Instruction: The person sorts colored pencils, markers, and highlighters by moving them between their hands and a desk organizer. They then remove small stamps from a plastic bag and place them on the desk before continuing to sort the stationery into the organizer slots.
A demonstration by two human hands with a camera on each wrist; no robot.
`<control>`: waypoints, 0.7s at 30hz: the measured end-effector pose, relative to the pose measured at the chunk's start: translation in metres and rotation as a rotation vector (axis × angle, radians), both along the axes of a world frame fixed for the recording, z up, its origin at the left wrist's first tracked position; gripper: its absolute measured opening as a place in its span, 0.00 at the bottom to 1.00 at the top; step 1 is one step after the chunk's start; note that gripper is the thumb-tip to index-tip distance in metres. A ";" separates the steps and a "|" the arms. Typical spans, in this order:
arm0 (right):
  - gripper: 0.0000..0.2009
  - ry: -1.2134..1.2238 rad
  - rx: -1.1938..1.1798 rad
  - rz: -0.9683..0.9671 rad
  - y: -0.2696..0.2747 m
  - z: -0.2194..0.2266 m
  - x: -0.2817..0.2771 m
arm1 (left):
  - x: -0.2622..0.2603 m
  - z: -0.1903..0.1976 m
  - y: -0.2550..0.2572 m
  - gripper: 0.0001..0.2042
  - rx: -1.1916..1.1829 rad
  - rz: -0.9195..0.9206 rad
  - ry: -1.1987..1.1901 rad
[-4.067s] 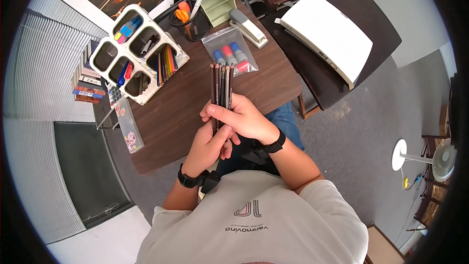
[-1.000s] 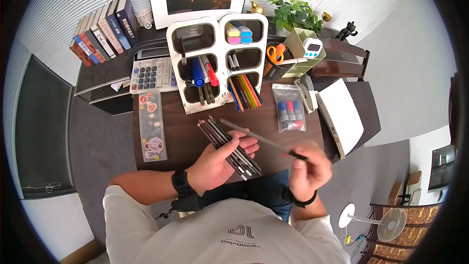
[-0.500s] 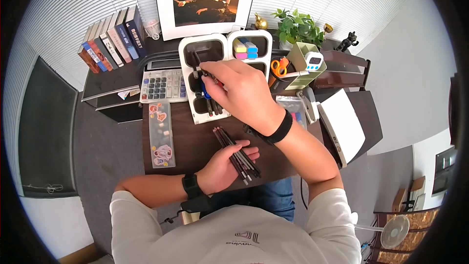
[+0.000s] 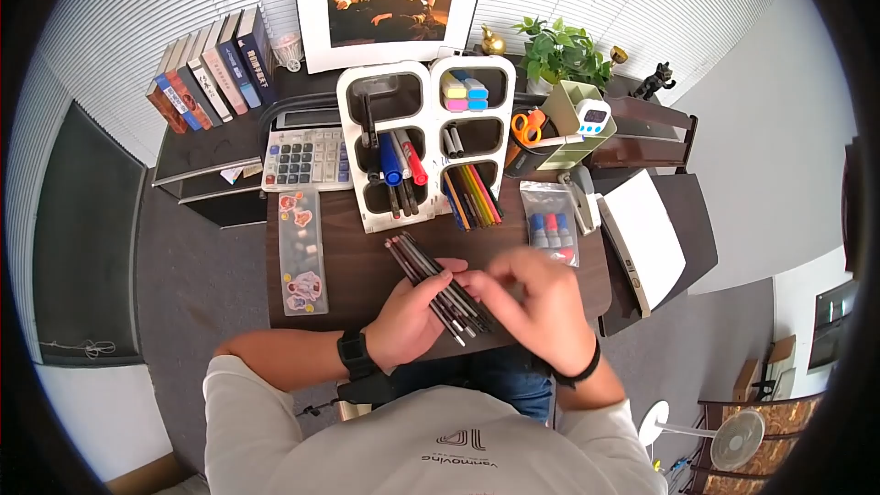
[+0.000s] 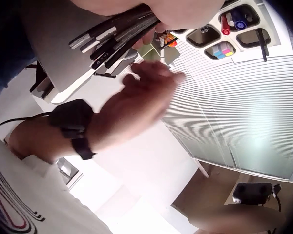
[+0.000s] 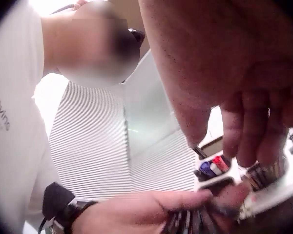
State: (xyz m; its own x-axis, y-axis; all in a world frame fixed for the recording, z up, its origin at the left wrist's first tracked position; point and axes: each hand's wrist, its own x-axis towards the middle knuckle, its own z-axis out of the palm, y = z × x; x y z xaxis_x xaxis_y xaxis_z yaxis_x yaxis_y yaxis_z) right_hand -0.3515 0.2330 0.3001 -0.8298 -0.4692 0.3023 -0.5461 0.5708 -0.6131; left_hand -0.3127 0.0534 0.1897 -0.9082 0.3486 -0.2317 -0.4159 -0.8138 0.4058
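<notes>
My left hand (image 4: 408,323) holds a bundle of dark pencils (image 4: 423,268), thumb across the top; their black ends (image 5: 107,41) fan out in the left wrist view. Just right of the bundle is my right hand (image 4: 547,307), blurred, its fingertips close to the pencils. In the right wrist view its fingers (image 6: 251,126) hang loosely, with nothing between them. Beyond both hands stands a white desk organizer (image 4: 350,156). Dark pencils (image 4: 368,124) lean in its upper left compartment, markers (image 4: 392,163) fill the one below, and colored pencils (image 4: 475,197) the lower right one.
A sticker-covered pencil case (image 4: 302,257) lies on the left of the desk, below a calculator (image 4: 307,160). To the right are a bag of small bottles (image 4: 550,225), a stapler (image 4: 581,199) and a mesh cup (image 4: 527,160) with scissors. A framed picture (image 4: 394,0) stands behind.
My right hand has come back from the organizer to beside the left hand. The dark pencil it carried is released in the upper left compartment. My left hand keeps its bundle.
</notes>
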 end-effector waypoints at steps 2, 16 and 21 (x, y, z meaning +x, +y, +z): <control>0.08 -0.136 0.104 -0.060 0.015 -0.016 0.023 | 0.001 0.003 -0.001 0.16 0.012 0.018 0.036; 0.11 0.143 -0.676 -0.104 0.026 0.001 0.032 | -0.001 -0.005 0.000 0.20 -0.072 -0.029 -0.031; 0.15 0.574 -0.284 0.104 -0.031 0.052 -0.034 | -0.002 -0.019 0.000 0.21 -0.042 -0.056 -0.041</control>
